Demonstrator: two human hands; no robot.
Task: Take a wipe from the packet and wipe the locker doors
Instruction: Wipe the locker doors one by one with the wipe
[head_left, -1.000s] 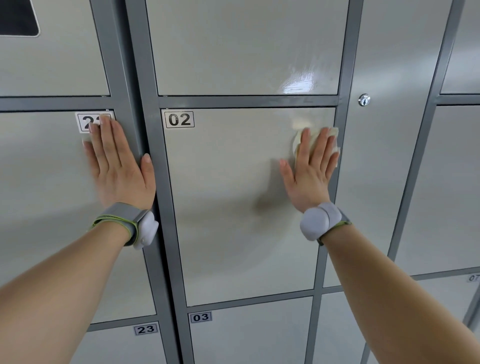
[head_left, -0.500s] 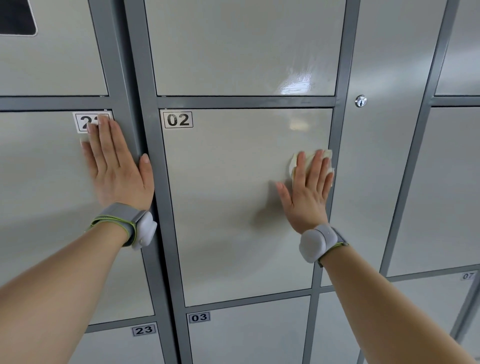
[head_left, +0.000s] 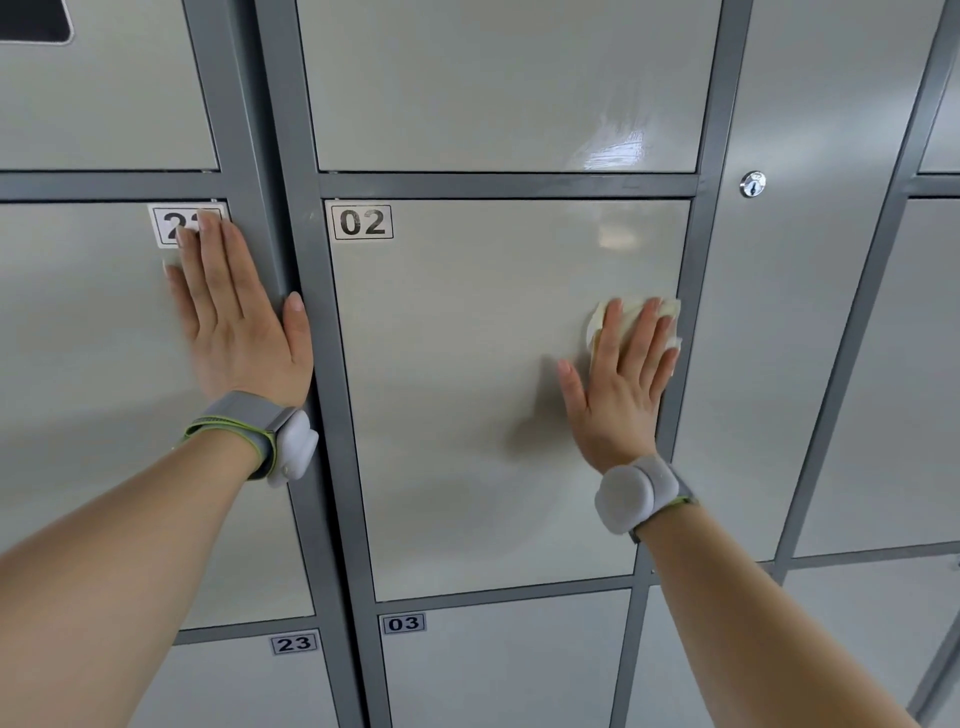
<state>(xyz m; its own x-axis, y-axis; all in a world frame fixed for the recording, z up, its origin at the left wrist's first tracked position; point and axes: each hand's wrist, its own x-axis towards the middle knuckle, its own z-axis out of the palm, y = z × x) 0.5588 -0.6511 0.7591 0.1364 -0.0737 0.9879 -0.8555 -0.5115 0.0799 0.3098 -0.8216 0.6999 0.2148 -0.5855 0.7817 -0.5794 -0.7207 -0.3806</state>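
Pressing wipe (head_left: 629, 310) crosswise on door (head_left: 467, 389), right fingers (head_left: 647, 335) upward

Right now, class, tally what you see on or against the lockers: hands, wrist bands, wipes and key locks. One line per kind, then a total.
Hands: 2, the left hand and the right hand
Wrist bands: 2, the left wrist band and the right wrist band
Wipes: 1, the wipe
Key locks: 1, the key lock
Total: 6

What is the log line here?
right hand: presses wipe on door 02 | left hand: flat on adjacent door | stage: wiping
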